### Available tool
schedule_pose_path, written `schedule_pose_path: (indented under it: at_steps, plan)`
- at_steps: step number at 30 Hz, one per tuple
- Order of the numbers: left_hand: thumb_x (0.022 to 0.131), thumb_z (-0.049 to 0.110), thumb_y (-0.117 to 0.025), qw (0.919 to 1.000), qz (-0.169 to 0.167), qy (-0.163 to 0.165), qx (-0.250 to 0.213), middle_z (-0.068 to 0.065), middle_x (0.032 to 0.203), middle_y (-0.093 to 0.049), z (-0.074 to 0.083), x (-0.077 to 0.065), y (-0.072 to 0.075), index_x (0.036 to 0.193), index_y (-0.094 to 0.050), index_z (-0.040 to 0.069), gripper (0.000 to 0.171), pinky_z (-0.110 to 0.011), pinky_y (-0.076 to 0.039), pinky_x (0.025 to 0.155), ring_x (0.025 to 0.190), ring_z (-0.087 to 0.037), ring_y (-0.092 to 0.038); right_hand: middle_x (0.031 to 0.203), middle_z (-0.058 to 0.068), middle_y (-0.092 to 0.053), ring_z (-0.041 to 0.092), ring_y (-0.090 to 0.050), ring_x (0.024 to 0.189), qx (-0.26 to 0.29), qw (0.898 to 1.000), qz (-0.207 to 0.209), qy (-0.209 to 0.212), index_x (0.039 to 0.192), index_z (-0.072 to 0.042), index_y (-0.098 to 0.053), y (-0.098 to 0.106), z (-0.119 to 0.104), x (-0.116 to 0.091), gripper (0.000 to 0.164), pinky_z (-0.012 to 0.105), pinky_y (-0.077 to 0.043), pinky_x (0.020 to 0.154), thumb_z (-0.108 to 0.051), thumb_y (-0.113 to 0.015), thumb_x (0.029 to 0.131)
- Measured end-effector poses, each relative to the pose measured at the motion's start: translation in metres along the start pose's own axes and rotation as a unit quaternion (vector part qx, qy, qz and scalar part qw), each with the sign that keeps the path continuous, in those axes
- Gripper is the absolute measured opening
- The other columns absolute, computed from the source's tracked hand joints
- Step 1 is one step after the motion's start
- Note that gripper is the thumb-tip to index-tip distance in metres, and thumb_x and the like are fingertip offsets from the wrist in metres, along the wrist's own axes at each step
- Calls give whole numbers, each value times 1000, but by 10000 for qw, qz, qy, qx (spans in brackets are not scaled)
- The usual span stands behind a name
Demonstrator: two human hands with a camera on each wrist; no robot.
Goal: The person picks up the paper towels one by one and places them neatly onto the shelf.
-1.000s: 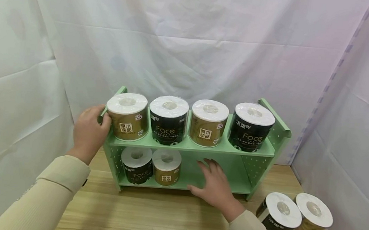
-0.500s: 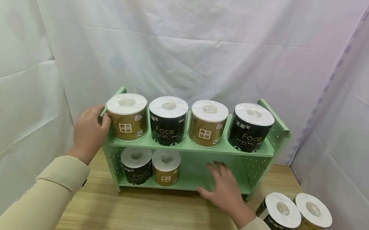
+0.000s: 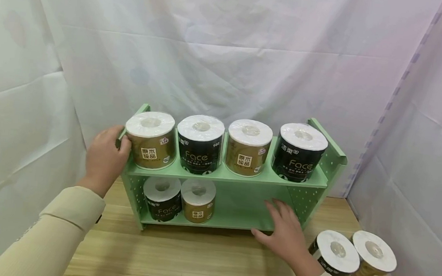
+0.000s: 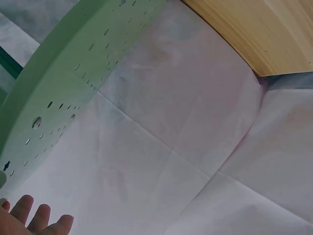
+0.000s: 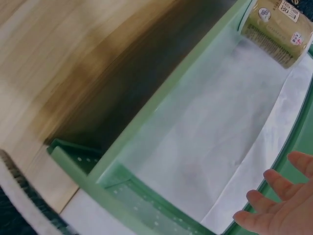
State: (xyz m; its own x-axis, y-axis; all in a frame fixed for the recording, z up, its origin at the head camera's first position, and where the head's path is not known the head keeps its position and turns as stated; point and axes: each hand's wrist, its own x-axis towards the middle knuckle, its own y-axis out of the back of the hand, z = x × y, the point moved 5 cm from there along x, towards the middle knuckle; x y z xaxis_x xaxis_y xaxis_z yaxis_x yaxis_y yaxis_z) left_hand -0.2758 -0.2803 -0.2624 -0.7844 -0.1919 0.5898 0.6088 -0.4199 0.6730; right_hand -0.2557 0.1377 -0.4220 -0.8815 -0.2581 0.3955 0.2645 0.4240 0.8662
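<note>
My left hand [image 3: 103, 155] grips the left side panel of a green two-tier shelf [image 3: 227, 178], beside a gold toilet paper roll [image 3: 150, 152]. Fingertips show near the perforated panel [image 4: 63, 93] in the left wrist view. My right hand [image 3: 287, 235], fingers spread and holding nothing, hovers at the front right of the lower tier. On the upper tier the gold roll is followed by a black roll [image 3: 198, 153], another gold roll [image 3: 246, 158] and another black roll [image 3: 298, 161]. Below, a black roll [image 3: 162, 205] and a gold roll [image 3: 198, 207] stand together at the left.
On the wooden table [image 3: 177, 262], right of the shelf, a black roll [image 3: 335, 253] stands close to a gold roll [image 3: 373, 255]. A white cloth [image 3: 227, 67] hangs behind the shelf and along both sides.
My right hand has moved rightward along the front of the lower tier, away from the two rolls there. The left hand keeps its place on the shelf panel.
</note>
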Motion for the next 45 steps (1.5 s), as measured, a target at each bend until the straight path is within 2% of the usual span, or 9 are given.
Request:
schedule_pose_path:
  at_steps: [20, 26, 37, 45]
  plan:
    - [97, 18, -40, 9998, -112, -126, 45, -27, 123, -60, 1, 3, -4, 127, -57, -1, 39, -62, -40, 96, 116, -47, -51, 129, 24, -50, 45, -45, 120, -157, 9975, 484, -499, 131, 1, -54, 21, 47, -26, 80, 61, -38, 96, -44, -80, 70]
    - [96, 18, -42, 9997, -140, -184, -20, -27, 123, -59, 2, 3, -3, 127, -57, -2, 40, -62, -39, 96, 116, -48, -50, 131, 27, -48, 47, -43, 121, -157, 9966, 381, -710, 132, 3, -53, 25, 56, -32, 81, 62, -37, 96, -45, -79, 72]
    - [98, 19, -40, 9999, -104, -63, -73, -27, 125, -58, -2, 3, -1, 128, -56, -3, 41, -62, -39, 97, 116, -47, -50, 140, 29, -39, 50, -35, 127, -121, 9926, -128, -1202, 139, 0, -46, 32, 68, -39, 86, 68, -33, 98, -54, -72, 78]
    - [98, 20, -38, 9999, -71, -32, -65, -27, 125, -58, -3, 2, -1, 129, -55, -2, 41, -63, -39, 95, 115, -48, -51, 137, 32, -40, 53, -35, 125, -234, 9906, -66, -1350, 138, 2, -45, 36, 81, -47, 85, 69, -32, 97, -51, -73, 78]
